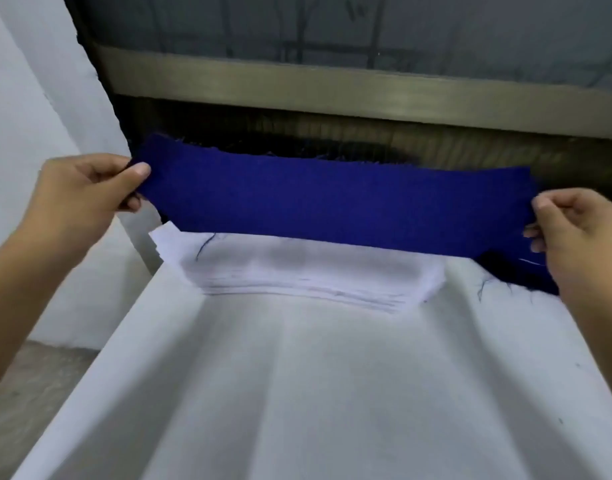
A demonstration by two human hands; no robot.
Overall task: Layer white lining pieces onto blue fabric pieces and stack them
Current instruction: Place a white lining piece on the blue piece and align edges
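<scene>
A long blue fabric piece (332, 202) hangs stretched in the air between my two hands. My left hand (86, 192) pinches its left end with thumb on top. At the other end my right hand (581, 237) pinches it between thumb and fingers. Below the strip lies a stack of white lining pieces (308, 275) on the white table cover (315, 393); the strip hides the stack's far edge. More blue fabric (526, 275) lies partly hidden under my right hand.
A metal-framed machine with a brown bar (332, 88) and a dark slot stands behind the table. A white wall (30, 116) is at the left, and bare floor (27, 382) shows at the lower left beside the table's edge.
</scene>
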